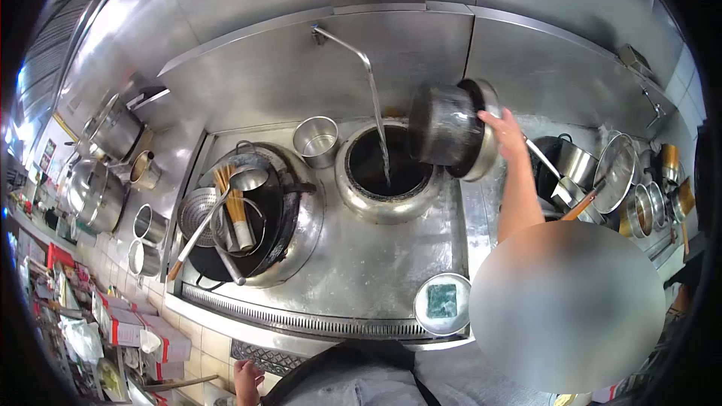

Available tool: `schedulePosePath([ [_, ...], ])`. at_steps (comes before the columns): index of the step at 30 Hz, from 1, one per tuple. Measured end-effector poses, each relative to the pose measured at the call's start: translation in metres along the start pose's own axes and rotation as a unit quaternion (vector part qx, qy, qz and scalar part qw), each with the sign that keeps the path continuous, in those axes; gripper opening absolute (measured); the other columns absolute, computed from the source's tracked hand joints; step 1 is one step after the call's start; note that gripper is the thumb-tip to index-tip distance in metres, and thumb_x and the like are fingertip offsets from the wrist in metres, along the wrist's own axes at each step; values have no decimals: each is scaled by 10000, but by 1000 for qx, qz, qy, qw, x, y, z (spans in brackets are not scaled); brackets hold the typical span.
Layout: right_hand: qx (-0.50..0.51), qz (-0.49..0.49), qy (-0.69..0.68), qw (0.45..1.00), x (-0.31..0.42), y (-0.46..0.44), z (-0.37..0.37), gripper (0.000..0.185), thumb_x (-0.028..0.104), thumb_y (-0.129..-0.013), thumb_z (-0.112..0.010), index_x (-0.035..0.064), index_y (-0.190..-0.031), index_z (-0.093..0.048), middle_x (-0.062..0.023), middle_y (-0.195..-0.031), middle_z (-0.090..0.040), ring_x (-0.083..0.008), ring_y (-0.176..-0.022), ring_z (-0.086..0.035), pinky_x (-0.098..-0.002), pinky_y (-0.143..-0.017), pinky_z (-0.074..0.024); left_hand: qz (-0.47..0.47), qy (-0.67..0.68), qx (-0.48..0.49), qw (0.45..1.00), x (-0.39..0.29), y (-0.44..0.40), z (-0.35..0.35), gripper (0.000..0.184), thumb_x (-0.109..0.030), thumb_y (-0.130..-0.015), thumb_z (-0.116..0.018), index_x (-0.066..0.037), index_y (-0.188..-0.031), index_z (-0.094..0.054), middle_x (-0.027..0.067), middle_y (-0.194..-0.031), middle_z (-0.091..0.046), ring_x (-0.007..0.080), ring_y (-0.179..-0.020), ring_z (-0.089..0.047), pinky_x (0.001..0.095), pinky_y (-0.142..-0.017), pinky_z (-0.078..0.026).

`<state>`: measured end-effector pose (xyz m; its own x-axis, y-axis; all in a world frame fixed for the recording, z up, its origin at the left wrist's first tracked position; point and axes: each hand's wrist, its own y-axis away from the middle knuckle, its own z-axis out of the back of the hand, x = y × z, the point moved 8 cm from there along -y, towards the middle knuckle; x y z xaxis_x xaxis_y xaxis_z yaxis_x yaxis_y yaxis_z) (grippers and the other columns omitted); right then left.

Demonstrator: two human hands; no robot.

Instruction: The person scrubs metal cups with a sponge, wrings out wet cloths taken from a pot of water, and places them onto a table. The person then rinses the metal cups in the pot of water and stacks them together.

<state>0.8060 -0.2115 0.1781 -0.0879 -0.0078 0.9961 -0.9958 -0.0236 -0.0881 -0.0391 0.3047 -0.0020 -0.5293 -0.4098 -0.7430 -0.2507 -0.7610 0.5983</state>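
Note:
My right hand (502, 134) is closed on the rim of a dark-sided metal pot (442, 125). The pot is tipped on its side, raised at the right edge of the round stove well (387, 207), and its outline is slightly smeared. Water runs from the wall tap (350, 49) into the dark opening of the well. Low in the view, beside my apron (338, 376), my left hand (247, 378) hangs with its fingers curled and nothing visible in them. A blurred oval hides part of my right arm.
On the left, a wok (278, 237) carries a perforated strainer (199, 216), a ladle (248, 178) and a bamboo brush (238, 214). A steel container (316, 141) stands behind. A bowl (442, 327) with a green scouring pad sits at the front edge. Pans and strainers (617, 169) crowd the right.

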Motion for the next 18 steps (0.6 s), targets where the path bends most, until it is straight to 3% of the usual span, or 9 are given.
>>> schedulePosePath([
  [2, 18, 64, 184, 981, 80, 52, -85, 1001, 383, -781, -857, -116, -1487, -353, -300, -1447, -512, -355, -1336, -521, -445, -1113, -411, -36, -21, 27, 999, -2, 5, -1, 189, -135, -942, -583, -76, -1109, -517, 48, -834, -587, 165, -684, -617, 299, -558, -490],
  [4, 85, 139, 303, 939, 100, 99, -166, 601, 331, -790, -825, 18, -1239, -576, -254, -1196, -669, -421, -1146, -631, -469, -981, -504, -139, -98, 71, 983, -2, -20, -12, 245, -113, -953, -593, -53, -1187, -550, 44, -812, -590, 134, -671, -581, 288, -582, -481],
  [5, 109, 226, 368, 895, 84, 105, -200, 475, 300, -802, -801, 65, -1156, -589, -214, -1081, -704, -424, -1064, -658, -489, -919, -527, -179, -147, 71, 970, -13, -18, -21, 285, -89, -937, -613, -29, -1210, -561, 41, -791, -580, 127, -665, -552, 286, -585, -456],
  [8, 212, 255, 520, 787, 51, 165, -261, 352, 220, -811, -770, 60, -1084, -616, -180, -969, -723, -396, -935, -702, -497, -802, -566, -244, -227, 54, 941, -38, 17, -37, 326, -75, -923, -605, -18, -1241, -570, 38, -773, -576, 119, -665, -531, 288, -590, -434],
  [10, 257, 273, 546, 749, -7, 177, -270, 246, 194, -800, -777, 108, -974, -625, -146, -947, -722, -364, -921, -707, -496, -776, -558, -237, -223, 58, 944, -2, 12, -13, 327, -69, -920, -596, -16, -1242, -567, 40, -768, -574, 123, -673, -527, 296, -599, -437],
  [13, 397, 196, 498, 746, -68, 215, -262, 254, 234, -811, -790, 106, -949, -619, -126, -904, -699, -361, -927, -685, -479, -784, -532, -162, -220, 48, 961, 31, 29, 16, 378, -127, -914, -627, 9, -1258, -549, 70, -797, -596, 161, -721, -560, 333, -653, -464],
  [15, 274, 354, 399, 800, -48, 254, -250, 294, 296, -822, -790, 83, -928, -617, -145, -907, -683, -356, -944, -669, -461, -807, -518, -106, -244, 36, 963, 108, 14, 68, 414, -185, -917, -660, 14, -1261, -544, 109, -855, -627, 190, -788, -600, 352, -717, -487],
  [17, 200, 373, 312, 851, -27, 288, -235, 327, 338, -838, -784, 64, -899, -617, -155, -895, -672, -357, -921, -655, -457, -801, -505, -103, -272, 24, 956, 176, 11, 107, 463, -247, -916, -694, 15, -1266, -541, 161, -934, -657, 222, -875, -638, 373, -793, -504],
  [18, 194, 317, 281, 885, -20, 302, -231, 336, 350, -848, -779, 56, -882, -618, -157, -882, -668, -360, -889, -649, -462, -783, -500, -117, -287, 17, 951, 208, 9, 123, 492, -280, -914, -711, 14, -1270, -540, 190, -979, -672, 239, -923, -657, 384, -835, -512],
])
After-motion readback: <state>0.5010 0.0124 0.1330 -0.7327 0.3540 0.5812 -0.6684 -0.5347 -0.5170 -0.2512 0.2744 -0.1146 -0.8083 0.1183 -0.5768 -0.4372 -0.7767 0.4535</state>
